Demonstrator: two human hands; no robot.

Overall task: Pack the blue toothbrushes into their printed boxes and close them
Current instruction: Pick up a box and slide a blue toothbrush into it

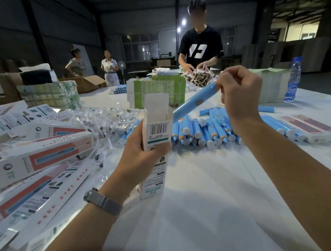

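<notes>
Right hand point(239, 94) pinching the far end of a blue toothbrush point(195, 102), near tip just at the open mouth of the box point(154, 137). Left hand point(143, 157) wrapped around that box, held upright over the table point(212, 190), top flap point(156, 102) standing up.

Likely snags: tip catching the side flap and bending it, or missing the mouth through too slanted an approach. Loose squeeze could let the box twist. More toothbrushes point(205, 131) just behind, finished boxes point(41, 156) on the left.
</notes>
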